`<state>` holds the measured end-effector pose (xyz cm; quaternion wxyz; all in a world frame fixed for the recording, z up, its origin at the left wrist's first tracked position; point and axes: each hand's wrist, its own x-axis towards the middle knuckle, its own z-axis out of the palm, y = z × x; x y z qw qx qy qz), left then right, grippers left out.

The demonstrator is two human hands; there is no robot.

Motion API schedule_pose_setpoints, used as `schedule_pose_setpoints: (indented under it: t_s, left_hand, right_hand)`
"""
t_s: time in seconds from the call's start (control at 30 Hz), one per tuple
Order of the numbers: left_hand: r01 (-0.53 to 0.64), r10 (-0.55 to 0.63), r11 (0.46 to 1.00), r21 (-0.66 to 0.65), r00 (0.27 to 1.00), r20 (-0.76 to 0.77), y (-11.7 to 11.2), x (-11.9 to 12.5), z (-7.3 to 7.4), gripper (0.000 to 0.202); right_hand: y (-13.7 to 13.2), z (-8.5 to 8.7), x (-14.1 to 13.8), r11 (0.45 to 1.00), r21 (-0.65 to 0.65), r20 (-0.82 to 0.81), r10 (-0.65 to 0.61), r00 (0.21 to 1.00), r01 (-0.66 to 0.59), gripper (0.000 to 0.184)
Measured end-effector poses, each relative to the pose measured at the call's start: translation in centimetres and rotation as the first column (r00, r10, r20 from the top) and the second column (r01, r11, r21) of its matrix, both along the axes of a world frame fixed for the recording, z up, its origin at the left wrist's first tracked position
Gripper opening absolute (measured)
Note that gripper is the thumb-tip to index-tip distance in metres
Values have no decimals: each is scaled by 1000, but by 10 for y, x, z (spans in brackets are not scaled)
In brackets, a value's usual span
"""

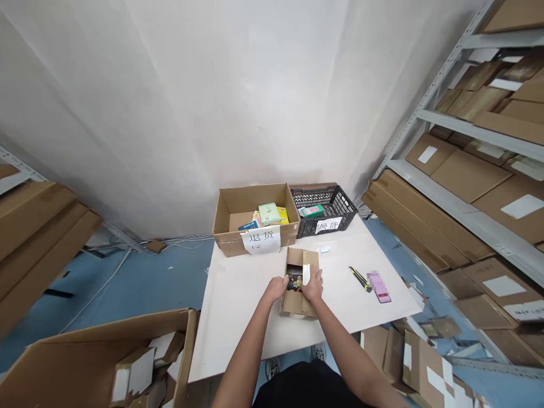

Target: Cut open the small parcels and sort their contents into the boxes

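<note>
Near-left carton (192,340) cut off by frame; dark patterned item (293,282) partly hidden inside open small box (292,304). White surface (238,306) flanked by blue floor (140,283) left, loaded shelving (480,134) right. Small box set mid-surface: left side pinched by left hand (277,288), right side by half-curled right hand (313,285).

We are in a warehouse or stockroom, by the look of it: metal shelving (480,134) at three o'clock is loaded with cardboard boxes (467,175), and a big open carton (72,362) at eight o'clock holds small parcels (142,371). At the twelve o'clock edge of the white worktable (238,300), we read Chinese paper signs (262,239) for returns and exchanges on a cardboard bin (229,243) and a black crate (306,228)
</note>
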<state>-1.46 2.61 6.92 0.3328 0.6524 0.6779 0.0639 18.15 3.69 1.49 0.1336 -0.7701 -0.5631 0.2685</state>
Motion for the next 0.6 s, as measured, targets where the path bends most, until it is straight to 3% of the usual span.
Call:
schedule_pose_setpoints:
  t_s: [0.13,0.27,0.3,0.37,0.47,0.53,0.6]
  left_hand:
    - [-101,101,995,16,995,0,-12,-21,-2,48]
    - [-278,284,955,105,958,-50,-27,-30,-14,76]
    - [-266,277,952,154,959,-58,-31,-27,-19,79]
    - [-103,117,968,230,992,-49,-37,-17,-30,76]
    - [185,-195,956,226,981,22,-38,3,-40,59]
    - [215,-231,959,182,970,70,-36,12,-38,45]
    - [170,-187,976,140,974,124,-32,15,-31,33]
  right_hand:
    - [-3,24,20,996,90,-313,20,949,9,86]
    - [-13,34,74,991,46,-558,-82,826,129,74]
    - [-17,34,86,984,46,-541,-121,833,172,75]
    - [-26,32,101,973,100,-399,-151,904,207,80]
    - [-33,32,105,966,253,-25,-45,999,50,67]
    - [-35,32,101,956,264,191,74,979,-124,52]
    - [-37,30,96,949,196,299,184,936,-248,44]
